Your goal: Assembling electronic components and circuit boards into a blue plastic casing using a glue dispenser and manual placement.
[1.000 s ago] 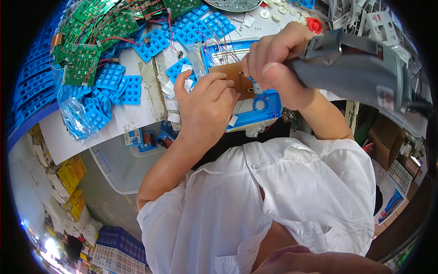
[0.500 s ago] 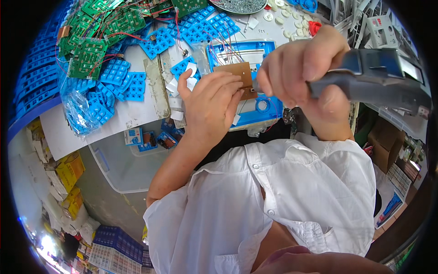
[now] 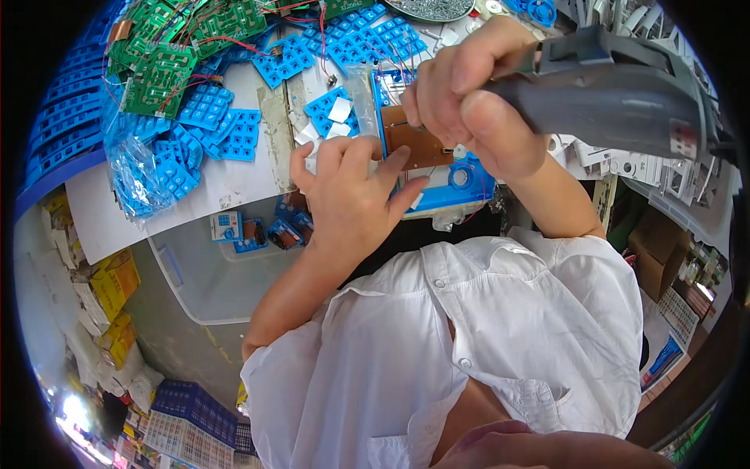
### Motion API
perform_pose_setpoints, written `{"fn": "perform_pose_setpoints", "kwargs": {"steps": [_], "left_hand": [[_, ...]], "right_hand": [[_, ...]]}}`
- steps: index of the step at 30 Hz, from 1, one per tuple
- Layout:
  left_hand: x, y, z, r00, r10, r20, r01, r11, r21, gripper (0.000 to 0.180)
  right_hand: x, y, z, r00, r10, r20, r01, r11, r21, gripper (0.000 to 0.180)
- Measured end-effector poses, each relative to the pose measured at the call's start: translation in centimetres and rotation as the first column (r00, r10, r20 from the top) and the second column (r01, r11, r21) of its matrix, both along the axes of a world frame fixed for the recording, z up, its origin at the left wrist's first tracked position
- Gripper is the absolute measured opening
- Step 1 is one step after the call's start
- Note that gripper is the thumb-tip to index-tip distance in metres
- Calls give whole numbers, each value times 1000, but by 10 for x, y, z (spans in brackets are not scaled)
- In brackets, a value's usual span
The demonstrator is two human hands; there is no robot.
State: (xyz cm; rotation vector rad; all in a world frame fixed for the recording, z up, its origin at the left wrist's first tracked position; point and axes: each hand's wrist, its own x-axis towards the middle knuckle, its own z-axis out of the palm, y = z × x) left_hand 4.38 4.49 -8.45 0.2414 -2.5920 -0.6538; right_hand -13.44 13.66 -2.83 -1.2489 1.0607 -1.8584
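Note:
My right hand [image 3: 492, 117] is wrapped round a dark grey electric screwdriver [image 3: 601, 102], raised over the right side of the work; its tip is hidden behind my fingers. Below it, a brown circuit board [image 3: 414, 144] lies in a blue plastic casing [image 3: 433, 197] with a round ring in its near right corner. My left hand [image 3: 348, 203] is open, fingers spread, beside the board's left edge. Its fingertips are close to the board, and whether they touch it I cannot tell. Small white pieces [image 3: 340, 109] lie beyond the left hand on a blue keypad sheet.
Blue keypad sheets [image 3: 207, 105] and green circuit boards [image 3: 160, 78] with wires pile up at the left. A metal dish of screws [image 3: 433, 8] stands at the back. White plastic parts [image 3: 625, 160] crowd the right. Below the table edge sits a clear bin [image 3: 195, 285] holding small blue units.
My left hand has come off the board, its fingers spreading. The board now lies lower in the casing. My right hand and the screwdriver have shifted left and away from me.

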Motion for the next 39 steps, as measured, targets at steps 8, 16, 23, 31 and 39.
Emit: {"fn": "perform_pose_setpoints", "kwargs": {"steps": [8,16,23,31,39], "left_hand": [[0,5,-5,1000,-2,10,2,999,36,24],[-1,3,-6,999,-40,-4,40,997,59,27],[19,16,15,980,-149,130,125,976,179,27],[20,30,12,979,-153,136,127,975,182,24],[29,33,11,975,-167,148,137,971,195,26]], "right_hand": [[4,-2,3,953,-17,-301,89,970,228,24],[2,-3,-1,964,17,-264,44,974,222,24],[-48,18,8,992,-124,-25,120,986,-113,44],[4,77,49,380,-876,-295,841,461,-284,28],[51,101,-33,560,25,-828,404,864,299,27]]}}
